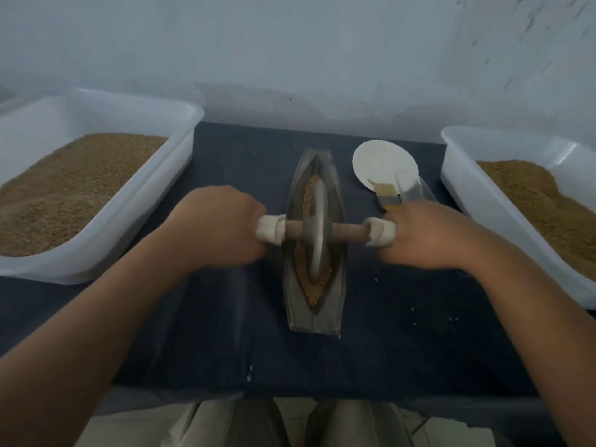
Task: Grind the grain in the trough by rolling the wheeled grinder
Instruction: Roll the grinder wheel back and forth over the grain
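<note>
- Grips both white cloth-wrapped ends of the wheeled grinder (317,233), a grey metal disc on a wooden axle: left hand (219,227) curled fully round one end, right hand (432,237) curled fully round the other, nothing else held.
- Stands the disc upright in the boat-shaped grey metal trough (311,314), set lengthwise at the middle of the dark blue cloth-covered worktop (403,333), with the wheel roughly midway along the groove.
- Shows tan grain (314,285) lying in the groove both beyond and before the wheel; looks still coarse, though too blurred to grade, so grinding is judged under way and far from finished, with many passes left.
- Leaves open groove toward both pointed ends for rolling; offers little side play, with the trough walls close beside the disc.
- Flanked by a white plastic tub of brown grain (180,130) at the left edge and a second white tub (451,169) at the right edge, each clear of the fists.
- Crowds the right knuckles at the far side: a yellow-bristled brush (385,191) just beyond them, overlapping a white round plate (380,162).
</note>
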Demonstrator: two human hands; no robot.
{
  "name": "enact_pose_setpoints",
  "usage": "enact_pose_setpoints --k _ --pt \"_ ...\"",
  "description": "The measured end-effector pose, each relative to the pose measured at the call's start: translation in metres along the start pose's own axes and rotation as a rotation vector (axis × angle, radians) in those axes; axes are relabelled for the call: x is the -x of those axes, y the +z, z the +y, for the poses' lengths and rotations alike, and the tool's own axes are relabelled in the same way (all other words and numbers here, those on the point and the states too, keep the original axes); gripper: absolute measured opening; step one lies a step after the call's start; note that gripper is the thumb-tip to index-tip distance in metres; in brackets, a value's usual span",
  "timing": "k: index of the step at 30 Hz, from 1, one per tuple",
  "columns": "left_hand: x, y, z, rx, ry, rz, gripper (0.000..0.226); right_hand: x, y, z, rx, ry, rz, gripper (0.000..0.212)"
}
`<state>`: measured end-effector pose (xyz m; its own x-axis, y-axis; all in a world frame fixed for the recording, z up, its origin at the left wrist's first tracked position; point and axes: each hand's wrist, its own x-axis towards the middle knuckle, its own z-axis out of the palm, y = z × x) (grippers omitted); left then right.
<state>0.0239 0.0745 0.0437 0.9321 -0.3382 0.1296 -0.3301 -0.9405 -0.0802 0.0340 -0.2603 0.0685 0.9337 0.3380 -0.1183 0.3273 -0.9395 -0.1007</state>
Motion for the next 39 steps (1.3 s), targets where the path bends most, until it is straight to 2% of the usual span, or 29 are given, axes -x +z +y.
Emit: enact_pose_setpoints --k 3,6,8,10,13,18,20,23,26,29,32,34,37,39 --pt "-0.004 0.002 0.001 -0.019 -0.026 0.021 0.033 -0.009 0.003 0.001 0.020 0.015 -0.006 0.046" --pt "-0.045 -0.001 0.001 0.001 -0.098 -0.008 0.035 -0.048 0.010 0.007 0.131 0.114 0.240 0.037" --pt "-0.072 -0.005 -0.002 0.019 -0.141 0.002 0.036 -0.073 0.010 0.009 0.168 0.174 0.338 0.036" --pt "-0.086 -0.007 -0.002 0.012 -0.130 0.015 0.034 -0.085 0.008 0.012 0.177 0.209 0.332 0.032" --pt "-0.076 -0.012 -0.001 -0.016 -0.070 -0.014 0.029 -0.071 0.009 0.012 0.146 0.197 0.222 0.029" --pt "-0.014 -0.001 -0.003 0.012 0.009 -0.042 0.031 -0.003 0.014 0.007 0.056 0.000 0.126 0.042" --pt "-0.014 0.004 -0.003 0.002 -0.006 -0.025 0.031 -0.004 0.016 0.007 0.084 -0.013 0.179 0.044" --pt "-0.043 0.005 0.000 -0.041 -0.078 0.040 0.031 -0.038 0.019 0.007 0.181 0.092 0.326 0.043" --pt "-0.075 0.002 0.001 -0.055 -0.146 0.118 0.032 -0.072 0.018 0.011 0.166 0.180 0.422 0.043" --pt "-0.082 -0.005 0.001 -0.023 -0.117 0.060 0.029 -0.078 0.014 0.014 0.169 0.187 0.365 0.047" --pt "-0.054 -0.005 -0.002 0.010 -0.041 0.000 0.030 -0.049 0.009 0.011 0.174 0.084 0.211 0.033" --pt "-0.024 0.003 -0.003 -0.044 0.006 0.038 0.033 -0.020 0.011 0.009 0.127 0.011 0.131 0.036" --pt "-0.002 0.012 -0.002 -0.149 0.051 0.190 0.036 -0.001 0.015 0.009 0.061 -0.022 0.094 0.047" --pt "-0.018 0.010 -0.002 -0.140 0.021 0.150 0.034 -0.014 0.018 0.009 0.104 0.019 0.133 0.049"
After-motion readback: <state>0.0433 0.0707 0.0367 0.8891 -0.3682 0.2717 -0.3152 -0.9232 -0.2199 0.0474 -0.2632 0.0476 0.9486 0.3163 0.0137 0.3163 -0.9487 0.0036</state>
